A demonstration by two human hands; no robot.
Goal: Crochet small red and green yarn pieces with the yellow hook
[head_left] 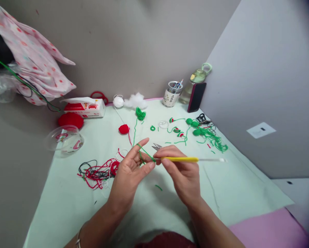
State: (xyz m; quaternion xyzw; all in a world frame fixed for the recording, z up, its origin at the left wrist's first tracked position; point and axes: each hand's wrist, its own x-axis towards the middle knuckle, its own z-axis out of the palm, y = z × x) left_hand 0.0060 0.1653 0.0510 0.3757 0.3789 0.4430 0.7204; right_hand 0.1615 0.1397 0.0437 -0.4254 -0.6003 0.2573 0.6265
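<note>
Between thumb and fingers, my right hand (pixel 185 172) grips a crochet hook (pixel 181 159) with a yellow handle, its tip pointing left. Over the raised index finger of my left hand (pixel 130 170) runs green yarn (pixel 145 150), stretched down to the hook's tip. My left thumb and a fingertip pinch the yarn there, close to the right fingertips. Any small stitches at that spot are hidden by the fingers. Scissors (pixel 156 146) lie just behind the hands, partly covered by my right hand. A strand leads back to a green yarn bundle (pixel 140 114).
Tangled red, black and white yarn (pixel 97 174) lies left of my hands. Behind it are a clear plastic bowl (pixel 66 139), a tissue box (pixel 85 107) and a red yarn ball (pixel 124 129). Green crocheted pieces (pixel 197 132), a pen can (pixel 172 93) and a phone (pixel 197 97) stand or lie to the right.
</note>
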